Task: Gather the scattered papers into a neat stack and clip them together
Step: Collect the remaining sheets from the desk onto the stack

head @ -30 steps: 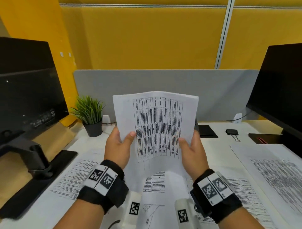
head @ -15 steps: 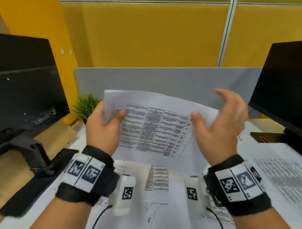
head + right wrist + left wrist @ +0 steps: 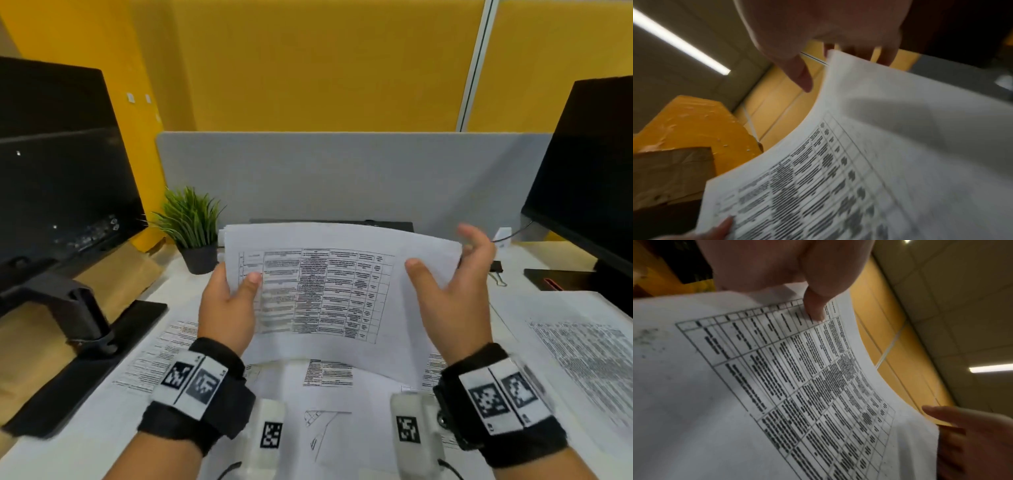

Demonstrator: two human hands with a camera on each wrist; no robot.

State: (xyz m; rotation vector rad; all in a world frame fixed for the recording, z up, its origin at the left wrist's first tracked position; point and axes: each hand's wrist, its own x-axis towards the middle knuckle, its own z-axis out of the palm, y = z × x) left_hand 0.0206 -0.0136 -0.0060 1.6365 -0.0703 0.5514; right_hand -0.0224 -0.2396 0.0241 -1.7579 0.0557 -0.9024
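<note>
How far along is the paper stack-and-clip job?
Done: a few white printed sheets are gathered off the desk. In hand: left hand pinches their left edge; right hand, fingers spread, is at the right edge. Left: more printed pages lie scattered on the white desk, and the black binder clip sits unused.

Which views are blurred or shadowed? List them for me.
Head view: right hand fingers slightly smeared, held sheets fairly sharp. Left wrist view: table print readable, thumb soft. Right wrist view: heaviest motion blur, print smeared, a hand shadow on the paper, bright ceiling light strip.
</note>
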